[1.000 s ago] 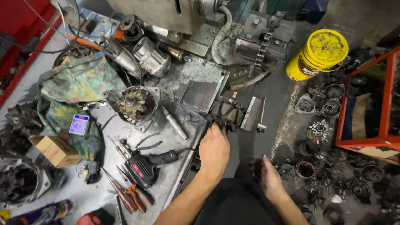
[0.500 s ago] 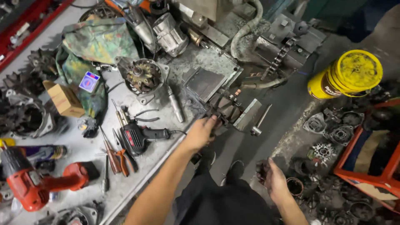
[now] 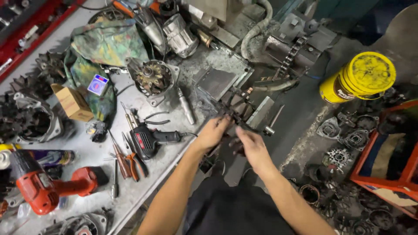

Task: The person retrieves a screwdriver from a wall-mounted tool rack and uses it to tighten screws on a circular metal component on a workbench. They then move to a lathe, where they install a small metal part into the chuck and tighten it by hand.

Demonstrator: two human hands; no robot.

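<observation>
Both hands are working at the bench vise [image 3: 244, 114] on the table's edge, the right hand [image 3: 251, 147] nearest with fingers loosely curled beside a small dark part I can't make out, the left hand [image 3: 213, 131] beyond, fingertips closed on the vise's dark jaws, apparently seating something.

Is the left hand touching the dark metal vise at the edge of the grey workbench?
Touching. The head view shows the left hand with its fingers resting directly on the dark metal vise, no gap between them.
</observation>
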